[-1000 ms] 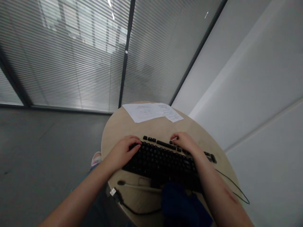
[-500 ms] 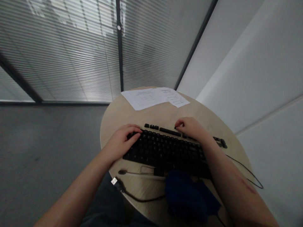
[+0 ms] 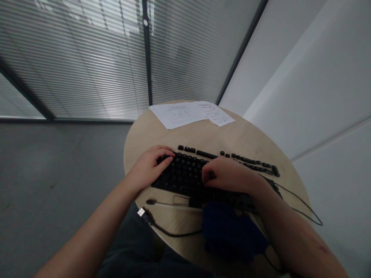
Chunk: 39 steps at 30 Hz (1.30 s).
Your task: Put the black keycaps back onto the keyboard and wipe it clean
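Observation:
A black keyboard (image 3: pixel 179 175) lies on the round wooden table (image 3: pixel 142 135). My left hand (image 3: pixel 150 166) grips its left end, thumb on the near side and fingers curled over the far left corner. Above the middle keys, my right hand (image 3: pixel 222 173) is closed with the fingertips pointing down; whatever they pinch is hidden. Loose black keycaps lie in a row behind the keyboard, among them a long space bar (image 3: pixel 206 154), and several small keycaps (image 3: pixel 187 149) to its left. More loose keycaps (image 3: pixel 252 161) line up at the right.
Printed papers (image 3: pixel 179 114) lie at the table's far edge. Nearer me are a small brush (image 3: pixel 151 202), a USB plug (image 3: pixel 141 212) on a dark cable and a blue cloth (image 3: pixel 228 231). A thin black cable (image 3: pixel 301 200) loops over the right edge. Blinds (image 3: pixel 101 77) stand beyond.
My right hand has moved from the loose keycaps behind the keyboard to over its middle keys, nearer me. My left hand stays on the left end. The view has tilted slightly.

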{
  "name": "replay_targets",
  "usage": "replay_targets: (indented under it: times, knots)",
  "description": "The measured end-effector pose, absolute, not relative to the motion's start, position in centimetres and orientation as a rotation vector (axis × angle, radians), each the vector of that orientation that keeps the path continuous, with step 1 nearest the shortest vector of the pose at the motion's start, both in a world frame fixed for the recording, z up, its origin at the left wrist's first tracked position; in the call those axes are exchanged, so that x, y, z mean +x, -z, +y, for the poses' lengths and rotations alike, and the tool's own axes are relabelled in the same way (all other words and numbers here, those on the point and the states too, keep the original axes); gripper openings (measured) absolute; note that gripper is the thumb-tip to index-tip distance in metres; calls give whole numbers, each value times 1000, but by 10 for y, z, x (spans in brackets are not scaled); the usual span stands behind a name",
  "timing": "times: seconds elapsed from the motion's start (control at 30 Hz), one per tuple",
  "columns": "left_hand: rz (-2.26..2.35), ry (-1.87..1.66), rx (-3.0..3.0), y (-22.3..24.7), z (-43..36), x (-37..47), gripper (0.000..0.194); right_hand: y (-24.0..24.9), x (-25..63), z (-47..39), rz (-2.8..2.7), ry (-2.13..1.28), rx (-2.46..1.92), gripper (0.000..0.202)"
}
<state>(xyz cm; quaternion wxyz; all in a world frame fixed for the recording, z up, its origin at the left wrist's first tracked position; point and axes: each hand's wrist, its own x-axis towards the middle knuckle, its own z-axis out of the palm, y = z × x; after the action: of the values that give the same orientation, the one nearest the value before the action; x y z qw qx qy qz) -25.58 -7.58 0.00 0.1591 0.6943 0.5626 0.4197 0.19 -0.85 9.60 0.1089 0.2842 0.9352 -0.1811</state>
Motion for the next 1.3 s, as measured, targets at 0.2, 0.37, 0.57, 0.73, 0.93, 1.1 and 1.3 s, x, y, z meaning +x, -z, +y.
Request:
replay_targets:
  times: [0.2,0.37,0.57,0.73,0.93,1.1,1.3]
  knots:
    - [1611,-1206,1962,-1,-76,-254,30,-96,2,-11,2730,486,823,18]
    - [1611,-1197,1967,-1,-76,-255,30,-96,3,-16,2743,436,833,15]
    - [1608,-1181,1966,-2,-77,-254,30,-96,2,-23,2773,334,855,15]
    - [1600,-1196,1980,-2,-77,-254,28,-96,0,-28,2754,217,881,15]
    - [1599,-1186,1993,-2,-77,-255,28,-92,-2,-28,2750,190,917,15]
    - [1613,-1169,1975,-2,-77,-255,28,-96,0,-23,2714,234,884,5]
    - [1607,-1184,1970,-2,-77,-254,28,-99,3,-16,2689,252,846,13]
